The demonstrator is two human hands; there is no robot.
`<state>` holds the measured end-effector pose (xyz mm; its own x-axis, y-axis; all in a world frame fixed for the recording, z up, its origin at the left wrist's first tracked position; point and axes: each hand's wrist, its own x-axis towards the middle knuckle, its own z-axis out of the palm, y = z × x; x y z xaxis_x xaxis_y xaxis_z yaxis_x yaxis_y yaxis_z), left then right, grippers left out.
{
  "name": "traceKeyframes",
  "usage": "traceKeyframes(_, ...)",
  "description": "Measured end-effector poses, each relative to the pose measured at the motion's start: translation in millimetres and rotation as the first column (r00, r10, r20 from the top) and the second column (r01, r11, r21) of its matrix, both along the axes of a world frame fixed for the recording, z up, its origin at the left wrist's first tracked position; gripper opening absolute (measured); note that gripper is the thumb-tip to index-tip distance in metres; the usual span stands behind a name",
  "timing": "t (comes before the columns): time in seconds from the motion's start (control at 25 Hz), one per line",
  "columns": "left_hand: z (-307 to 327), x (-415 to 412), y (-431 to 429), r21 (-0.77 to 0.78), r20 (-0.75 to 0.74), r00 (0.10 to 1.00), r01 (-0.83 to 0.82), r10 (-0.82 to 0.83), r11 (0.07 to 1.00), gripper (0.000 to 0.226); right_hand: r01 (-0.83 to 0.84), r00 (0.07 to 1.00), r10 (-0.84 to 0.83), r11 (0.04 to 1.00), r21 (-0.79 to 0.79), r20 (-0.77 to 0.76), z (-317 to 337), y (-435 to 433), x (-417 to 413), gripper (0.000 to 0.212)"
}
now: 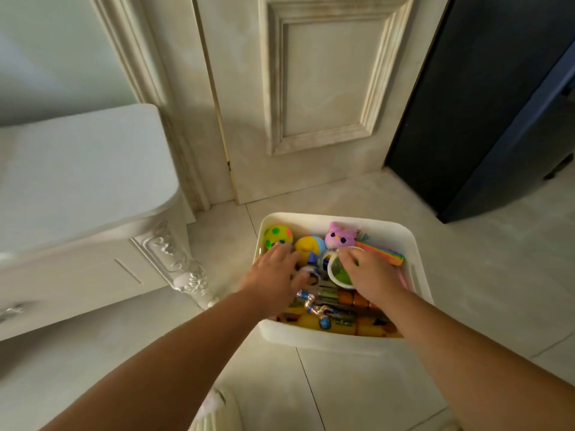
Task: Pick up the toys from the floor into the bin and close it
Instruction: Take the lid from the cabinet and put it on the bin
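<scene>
A white plastic bin (pixel 382 227) stands on the tiled floor, open, with no lid in view. Inside lie several toys: a yellow-green spotted ball (pixel 277 235), a yellow and blue ball (pixel 308 245), a pink plush head (pixel 339 236), a rainbow-striped toy (pixel 384 255) and a yellow toy vehicle (pixel 329 318). My left hand (pixel 275 275) lies flat over the toys on the bin's left side, fingers straight. My right hand (pixel 368 272) curls its fingers over a white-rimmed round toy with green inside (pixel 339 275).
A white carved cabinet (pixel 93 197) stands to the left of the bin, its leg close by. A cream panelled door (pixel 320 88) is behind the bin. A dark blue cabinet (pixel 482 104) fills the right. Pale floor tiles surround the bin.
</scene>
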<state>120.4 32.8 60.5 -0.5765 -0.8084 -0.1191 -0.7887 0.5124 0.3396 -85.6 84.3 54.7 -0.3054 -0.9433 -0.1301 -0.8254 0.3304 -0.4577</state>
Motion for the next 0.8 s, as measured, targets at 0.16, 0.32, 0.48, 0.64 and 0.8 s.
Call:
traceKeyframes(0.16,65.1,49.5,-9.3,0.019,-0.048,0.986,-0.161,0.162,0.987,0.050,0.054,0.994,-0.059,0.997,0.055,0.087,47.6,-13.1,18.9,0.041)
traceKeyframes(0.32,117.3,101.2,-10.0,0.714,-0.452,0.451,-0.334,0.770,0.615,0.038,-0.056,0.996,0.049,0.995,0.084,0.074,86.3,-38.9,65.0,0.039)
traceKeyframes(0.48,132.4,127.1,-12.1,0.936,-0.350,-0.088,-0.081,0.933,0.344,0.030,-0.085,0.971,0.084,0.996,-0.008,0.223,91.8,-36.4,104.8,0.034)
traceKeyframes(0.64,131.9,129.8,-22.2,0.973,-0.179,-0.263,0.094,0.948,0.210,0.053,-0.067,0.963,0.052,0.997,0.046,0.264,86.4,-24.0,120.6,0.036)
traceKeyframes(0.8,133.2,123.9,-30.2,0.973,-0.100,-0.317,0.167,0.943,0.159,0.050,-0.063,0.967,0.056,0.998,0.020,0.249,89.9,-23.1,131.1,0.037)
